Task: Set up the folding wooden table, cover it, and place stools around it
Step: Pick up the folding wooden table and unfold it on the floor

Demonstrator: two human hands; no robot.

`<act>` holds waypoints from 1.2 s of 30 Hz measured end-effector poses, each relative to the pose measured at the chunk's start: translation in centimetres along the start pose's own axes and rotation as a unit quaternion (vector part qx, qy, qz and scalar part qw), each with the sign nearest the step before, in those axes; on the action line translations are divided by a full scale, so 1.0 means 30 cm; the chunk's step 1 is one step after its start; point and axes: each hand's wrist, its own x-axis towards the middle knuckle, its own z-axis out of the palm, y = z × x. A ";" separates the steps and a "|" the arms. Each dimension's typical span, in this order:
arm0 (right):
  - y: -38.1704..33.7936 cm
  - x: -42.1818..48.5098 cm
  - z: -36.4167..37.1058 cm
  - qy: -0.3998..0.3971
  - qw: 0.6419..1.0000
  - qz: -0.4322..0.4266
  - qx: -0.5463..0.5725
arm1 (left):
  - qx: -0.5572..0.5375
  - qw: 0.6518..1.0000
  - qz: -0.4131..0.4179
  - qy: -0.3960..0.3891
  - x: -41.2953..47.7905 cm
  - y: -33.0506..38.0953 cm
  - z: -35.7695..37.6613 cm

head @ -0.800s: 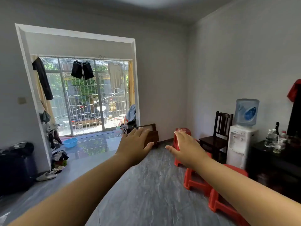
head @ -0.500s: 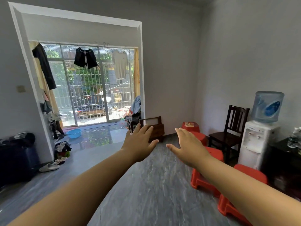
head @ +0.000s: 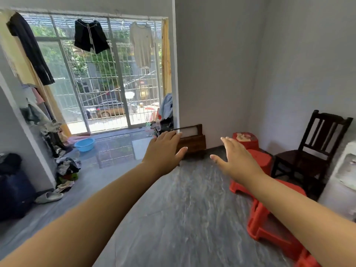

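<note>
- I saw the left hand (head: 165, 151) stretched out ahead, palm down, fingers straight and slightly spread, holding nothing.
- The right hand (head: 237, 160) was out beside it in the same way: flat, thumb splayed towards the left hand, nothing in its grasp.
- The folded dark brown wooden table (head: 191, 139) stood on its edge on the grey marbled floor (head: 183, 209), at the far end of the room against the grey wall, just right of the balcony doorway.
- Its long axis ran level, left to right along the foot of the wall, with its broad face towards me. The left hand hid its left end from my view.
- Red plastic stools lined the right-hand wall: a far one with a patterned top (head: 245, 139), a second just in front of it (head: 260, 160), and a nearer one (head: 269, 218) partly behind the right forearm.
- A dark wooden slat-back chair (head: 316, 151) stood against the right wall beyond the near stool.
- A light blue plastic basin (head: 84, 144) sat on the floor by the barred glass doors (head: 107, 83), well left of the table.
</note>
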 end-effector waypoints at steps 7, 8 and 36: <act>0.224 0.494 0.246 -0.003 1.000 0.016 0.000 | 0.008 1.000 -0.024 -0.011 0.411 -0.159 0.373; 0.263 0.566 0.284 -0.003 1.000 0.013 -0.002 | 0.007 0.999 -0.031 -0.018 0.475 -0.177 0.431; 1.168 2.796 1.303 -0.165 0.985 -0.045 -0.004 | -0.003 0.975 -0.157 -0.160 2.499 -0.731 1.826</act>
